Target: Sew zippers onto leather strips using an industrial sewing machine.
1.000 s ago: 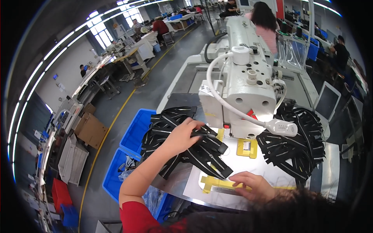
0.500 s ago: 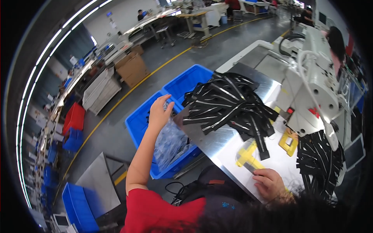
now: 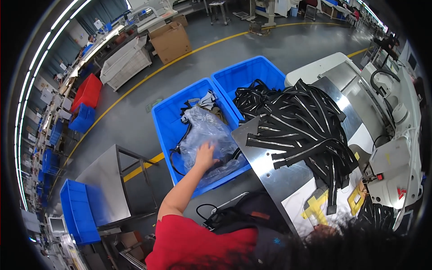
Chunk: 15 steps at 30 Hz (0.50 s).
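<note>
My left hand point(image 3: 205, 157) reaches down over a crumpled clear plastic bag point(image 3: 204, 128) in the nearer blue bin point(image 3: 163, 121). Its fingers look spread, with thumb apart, a little blurred, and nothing shows in them; whether they touch the bag I cannot tell. On the metal worktop point(image 3: 263, 155) lies a heap of black zipper strips point(image 3: 301, 121) with shiny teeth. My right hand point(image 3: 325, 231) rests at the worktop's near side, beside a clear plate with yellow tape point(image 3: 316, 204). Dark hair covers most of that hand, hiding its fingers.
A second blue bin point(image 3: 252, 67) adjoins the first, zipper strips hanging into it. At right stands a white sewing machine point(image 3: 396, 166), with a yellow frame point(image 3: 356, 198) and more black strips point(image 3: 375, 213) near it. A metal side table point(image 3: 105, 184) and blue tray point(image 3: 76, 209) stand left.
My view has shifted. My left hand has come from the bin's far right edge down over the plastic bag. My right hand, plainly seen before by the taped plate, is now mostly covered by hair.
</note>
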Tool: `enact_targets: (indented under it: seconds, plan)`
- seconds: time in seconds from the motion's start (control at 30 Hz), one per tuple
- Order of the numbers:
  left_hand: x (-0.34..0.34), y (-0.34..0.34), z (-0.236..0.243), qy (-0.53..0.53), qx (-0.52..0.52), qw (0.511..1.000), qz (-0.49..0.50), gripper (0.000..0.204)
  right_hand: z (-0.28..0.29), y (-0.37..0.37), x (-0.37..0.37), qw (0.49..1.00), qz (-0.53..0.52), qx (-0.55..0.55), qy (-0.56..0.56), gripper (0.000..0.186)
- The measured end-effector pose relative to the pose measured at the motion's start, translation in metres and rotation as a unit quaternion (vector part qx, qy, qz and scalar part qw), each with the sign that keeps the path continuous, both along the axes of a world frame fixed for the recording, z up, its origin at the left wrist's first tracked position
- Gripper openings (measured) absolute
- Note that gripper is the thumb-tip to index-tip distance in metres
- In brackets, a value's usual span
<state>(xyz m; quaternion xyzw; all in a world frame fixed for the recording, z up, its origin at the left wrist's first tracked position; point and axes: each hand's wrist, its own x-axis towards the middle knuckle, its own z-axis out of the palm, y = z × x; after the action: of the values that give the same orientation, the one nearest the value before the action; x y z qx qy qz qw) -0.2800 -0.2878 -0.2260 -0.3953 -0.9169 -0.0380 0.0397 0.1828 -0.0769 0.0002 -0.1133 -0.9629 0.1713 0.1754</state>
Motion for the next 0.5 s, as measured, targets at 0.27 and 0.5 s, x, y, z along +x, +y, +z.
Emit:
enact_targets:
  seconds: [0.27,0.5]
  plan:
    - [-0.077,-0.03,-0.041,0.035,-0.064,0.987,0.142,0.032,0.011,0.001,-0.01,0.999,0.002,-0.022,-0.023,0.024]
    - [-0.038,-0.009,0.086,0.027,0.279,0.946,0.164,0.028,0.01,0.0,-0.009,0.999,-0.005,-0.028,-0.032,0.023]
